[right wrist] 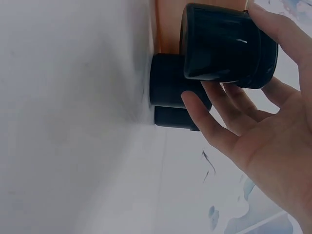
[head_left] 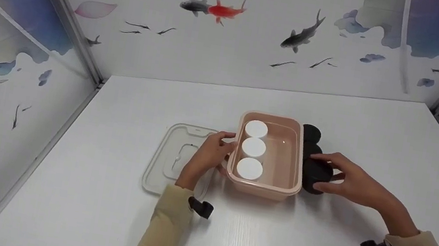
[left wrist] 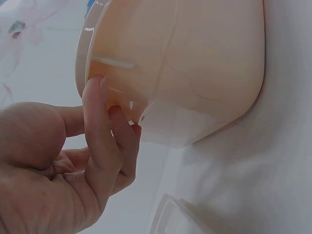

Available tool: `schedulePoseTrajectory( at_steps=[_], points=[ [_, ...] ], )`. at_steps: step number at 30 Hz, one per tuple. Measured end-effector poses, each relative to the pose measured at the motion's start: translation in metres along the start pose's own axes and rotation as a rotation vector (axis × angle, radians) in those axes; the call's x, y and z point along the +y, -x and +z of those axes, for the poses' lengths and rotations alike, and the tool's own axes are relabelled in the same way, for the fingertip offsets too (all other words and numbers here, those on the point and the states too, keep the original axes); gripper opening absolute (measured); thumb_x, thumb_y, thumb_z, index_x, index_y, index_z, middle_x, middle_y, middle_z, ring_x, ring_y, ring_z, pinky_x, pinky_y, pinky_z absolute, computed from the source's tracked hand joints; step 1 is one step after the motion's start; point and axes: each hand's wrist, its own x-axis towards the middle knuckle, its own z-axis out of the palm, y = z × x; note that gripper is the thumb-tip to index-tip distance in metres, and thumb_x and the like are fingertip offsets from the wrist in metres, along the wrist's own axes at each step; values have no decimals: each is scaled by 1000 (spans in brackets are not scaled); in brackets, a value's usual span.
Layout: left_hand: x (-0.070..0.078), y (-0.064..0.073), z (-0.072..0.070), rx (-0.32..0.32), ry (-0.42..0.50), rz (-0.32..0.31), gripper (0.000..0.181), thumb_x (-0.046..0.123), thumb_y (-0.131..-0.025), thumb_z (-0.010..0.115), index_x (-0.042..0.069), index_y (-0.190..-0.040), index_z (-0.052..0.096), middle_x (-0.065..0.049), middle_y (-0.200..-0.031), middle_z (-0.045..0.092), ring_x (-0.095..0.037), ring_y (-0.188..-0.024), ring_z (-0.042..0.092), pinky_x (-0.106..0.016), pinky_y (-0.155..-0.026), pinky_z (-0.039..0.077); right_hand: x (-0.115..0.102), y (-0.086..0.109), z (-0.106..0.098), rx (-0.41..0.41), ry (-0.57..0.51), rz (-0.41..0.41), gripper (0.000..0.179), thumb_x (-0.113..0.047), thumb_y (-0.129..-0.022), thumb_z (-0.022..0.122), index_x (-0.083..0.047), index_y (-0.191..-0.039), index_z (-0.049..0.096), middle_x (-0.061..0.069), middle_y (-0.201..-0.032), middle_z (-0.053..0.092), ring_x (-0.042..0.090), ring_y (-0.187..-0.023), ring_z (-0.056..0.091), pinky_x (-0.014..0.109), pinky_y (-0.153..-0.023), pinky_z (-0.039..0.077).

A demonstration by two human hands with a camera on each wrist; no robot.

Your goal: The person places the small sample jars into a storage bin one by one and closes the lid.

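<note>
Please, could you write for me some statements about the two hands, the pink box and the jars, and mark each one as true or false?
1. The pink box has three white round tops inside. True.
2. The right hand grips a white jar. False: it grips a black jar.
3. Two other black jars stand outside the box, on its right side. True.
4. The pale lid covers the box. False: it lies on the table, left of the box.
5. The left hand touches the box near its rim. True.
</note>
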Motion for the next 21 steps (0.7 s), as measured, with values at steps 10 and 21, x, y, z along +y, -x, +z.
schedulePoseTrajectory(
  at_steps=[10,21],
  points=[
    [1,0,1,-8,2,0,45,28,-105,53,14,-148,49,-15,-116,67,-20,-86,70,-26,-50,57,-15,5,-3,103,-58,33,63,-29,-90,77,-17,-146,50,11,-139,49,8,-109,50,16,-89,52],
    [0,1,-1,2,-6,0,45,29,-105,53,15,-147,49,-15,-116,67,-20,-87,71,-26,-51,57,-37,-3,0,183,-123,127,77,-36,-92,73,-8,-153,35,21,-150,37,38,-126,50,8,-79,48]
  ],
)
